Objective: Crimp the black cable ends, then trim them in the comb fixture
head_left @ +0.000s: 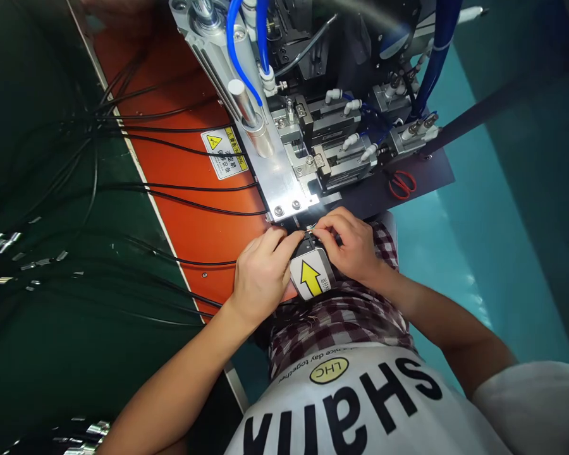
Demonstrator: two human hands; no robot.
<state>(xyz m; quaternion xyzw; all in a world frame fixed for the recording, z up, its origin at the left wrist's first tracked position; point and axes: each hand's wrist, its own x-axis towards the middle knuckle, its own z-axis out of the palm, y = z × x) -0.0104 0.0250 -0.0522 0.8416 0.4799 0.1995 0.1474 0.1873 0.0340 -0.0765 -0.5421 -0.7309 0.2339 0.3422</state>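
My left hand [262, 268] and my right hand [348, 243] meet at the front end of a bench machine [284, 183], thumbs and forefingers pinched almost tip to tip. Between the fingertips is a small, light-coloured piece, too tiny to name. It sits over a small black fixture [308, 242] at the machine's edge. Just below the fingers is a white plate with a yellow arrow [310, 275]. Above them lies the machine's bright metal bar, with two screws near its end. My fingers hide part of the fixture.
Several black cables [184, 188] cross the orange board [171, 158] from the dark green surface [38, 202], where shiny metal ends [2, 241] lie. Red-handled scissors [401, 184] rest right of the machine. Pneumatic cylinders [336, 120] and blue air hoses [239, 50] stand behind. A warning label [225, 153] is on the board.
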